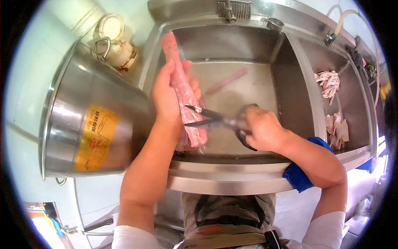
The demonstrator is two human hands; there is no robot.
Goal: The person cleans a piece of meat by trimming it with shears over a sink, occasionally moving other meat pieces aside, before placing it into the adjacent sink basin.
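A long pink piece of meat (181, 85) lies along my left hand (166, 91), whose fingers are wrapped round its middle, over the left part of the sink (232, 99). My right hand (263, 128) is closed on the handles of dark scissors (215, 119). Their blades are spread apart, with the tips at the lower part of the meat. Another thin strip of meat (227, 81) lies in the sink, beyond the scissors.
A large metal pot (62, 120) stands at the left, near white containers (120, 54). In the right basin are pale strips (329, 83) and flat pieces (338, 128). A blue cloth (298, 176) hangs over the front edge. A strainer cup (275, 23) sits at the back.
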